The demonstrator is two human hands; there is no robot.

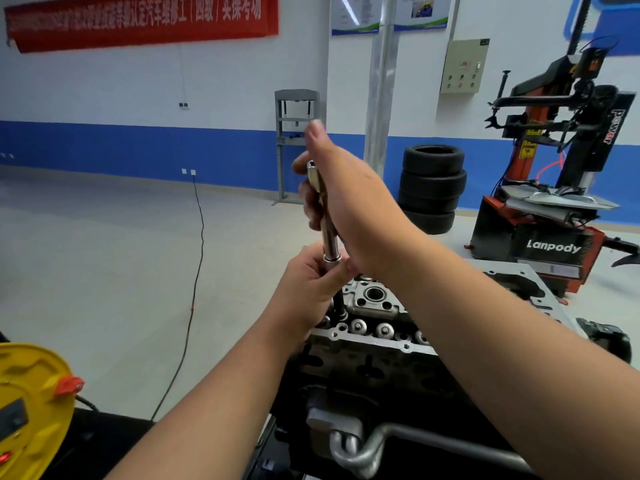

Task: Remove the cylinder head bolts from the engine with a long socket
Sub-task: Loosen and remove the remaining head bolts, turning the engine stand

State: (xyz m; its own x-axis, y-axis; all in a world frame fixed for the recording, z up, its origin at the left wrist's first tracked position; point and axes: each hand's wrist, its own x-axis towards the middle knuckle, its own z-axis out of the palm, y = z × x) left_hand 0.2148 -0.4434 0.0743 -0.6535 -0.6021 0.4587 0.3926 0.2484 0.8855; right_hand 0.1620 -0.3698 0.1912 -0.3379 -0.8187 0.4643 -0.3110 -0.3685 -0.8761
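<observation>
The engine (374, 362) stands in front of me with its aluminium cylinder head (377, 306) on top. A long chrome socket (327, 230) stands nearly upright over the head's near left corner, its dark lower end (337, 306) going down among the bolt heads. My right hand (343, 199) grips the upper part of the socket, thumb raised. My left hand (311, 282) grips its lower part, just above the head. A row of round bolt heads and valve tops (384, 330) shows along the head's front edge.
A yellow cable reel (31, 407) sits at the lower left, with a black cable (194, 282) running across the floor. Stacked tyres (431, 188) and a red-black tyre changer (554, 188) stand to the right. A grey press frame (294, 143) stands by the wall. A metal pipe (415, 441) runs below the engine.
</observation>
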